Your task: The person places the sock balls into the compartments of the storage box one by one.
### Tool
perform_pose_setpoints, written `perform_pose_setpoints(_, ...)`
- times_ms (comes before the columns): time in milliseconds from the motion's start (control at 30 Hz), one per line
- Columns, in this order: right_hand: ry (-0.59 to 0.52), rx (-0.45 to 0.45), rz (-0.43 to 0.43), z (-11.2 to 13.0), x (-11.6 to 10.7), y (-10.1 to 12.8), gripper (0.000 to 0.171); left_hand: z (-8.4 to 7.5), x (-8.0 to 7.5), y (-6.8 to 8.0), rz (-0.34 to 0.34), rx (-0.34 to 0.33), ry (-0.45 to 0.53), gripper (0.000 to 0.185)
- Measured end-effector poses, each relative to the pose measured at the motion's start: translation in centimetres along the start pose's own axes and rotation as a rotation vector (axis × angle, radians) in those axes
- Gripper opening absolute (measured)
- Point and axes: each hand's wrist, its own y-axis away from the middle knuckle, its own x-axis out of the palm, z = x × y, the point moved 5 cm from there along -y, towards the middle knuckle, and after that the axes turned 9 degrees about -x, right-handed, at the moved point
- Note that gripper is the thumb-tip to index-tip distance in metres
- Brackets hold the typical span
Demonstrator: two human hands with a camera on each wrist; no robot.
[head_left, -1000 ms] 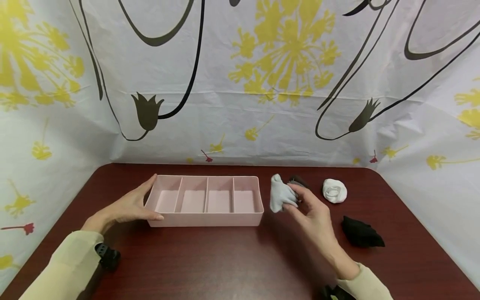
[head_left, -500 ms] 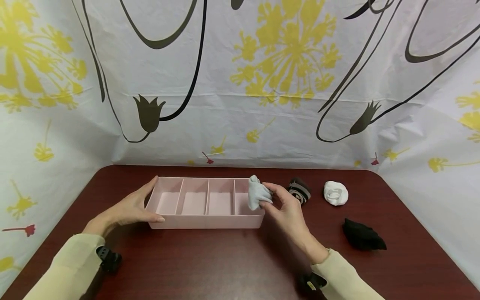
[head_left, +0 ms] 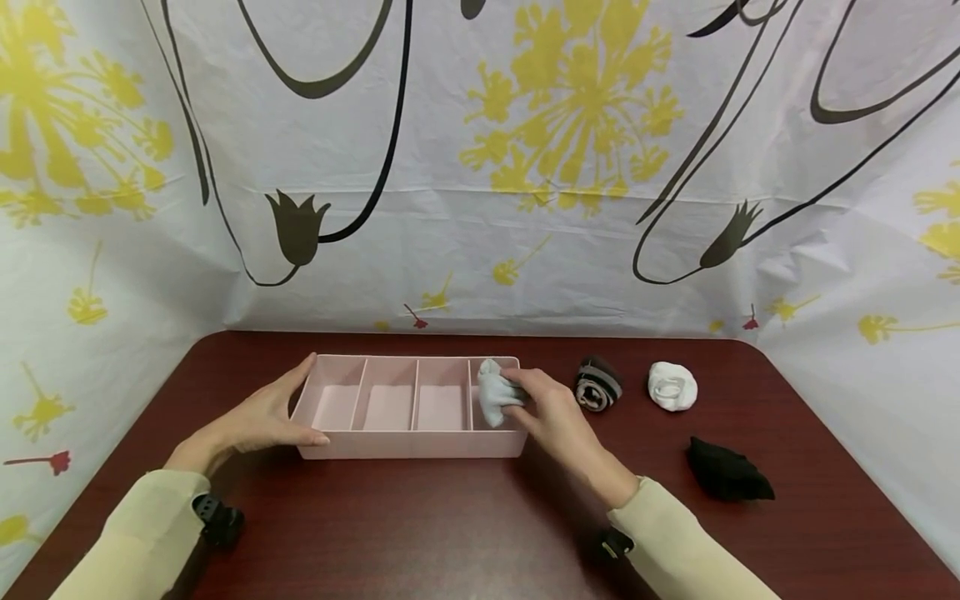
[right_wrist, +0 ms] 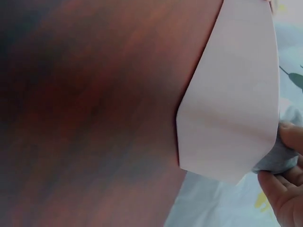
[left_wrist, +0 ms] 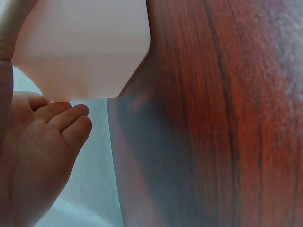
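- Behind the dark red bench (head_left: 465, 533) hung a white sheet printed with yellow flowers and black stems (head_left: 570, 108).
- Your right hand (head_left: 551, 408) pinched a pale grey rolled sock (head_left: 491, 396) between thumb and curled fingers, holding it over the rightmost compartment of the pink divided tray (head_left: 408, 442), low at the rim; whether it touched the floor of that compartment could not be told.
- Your left hand (head_left: 262, 412) lay flat and relaxed against the tray's left end, fingers straight along the wall and thumb on the near corner, seemingly to steady it while the other hand worked.
- Right of the tray sat a striped dark roll (head_left: 597, 386), then a white roll (head_left: 671, 386), with a black bundle (head_left: 726, 473) nearer you; all three stood apart from each other.
- Only the head view showed the four compartments, the other three bare. The left wrist view gave just the tray's corner beside your palm; the right wrist view showed the grey sock peeping past the tray's outer wall at your fingertips (right_wrist: 284, 189).
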Motion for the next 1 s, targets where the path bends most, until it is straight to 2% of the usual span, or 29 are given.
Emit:
perform_pose_setpoints(333,0.269,-0.080,0.287,1.2,2.0,-2.2,0.038,0.1,0.0,0.0,-0.003,0.004,-0.006,0.124)
perform_pose_setpoints(567,0.377,-0.089,0.455,1.3,3.3,-3.2,0.029,0.1,0.1,0.0,-0.010,0.014,-0.023,0.123)
perform_pose_setpoints(767,0.436,-0.136,0.497,1.3,4.0,-3.1,0.027,0.0,0.1,0.0,-0.016,0.017,-0.033,0.122)
perform_pose_setpoints(1000,0.401,-0.136,0.487,1.0,4.1,-2.9,0.027,0.1,0.1,0.1,-0.014,0.017,-0.041,0.122)
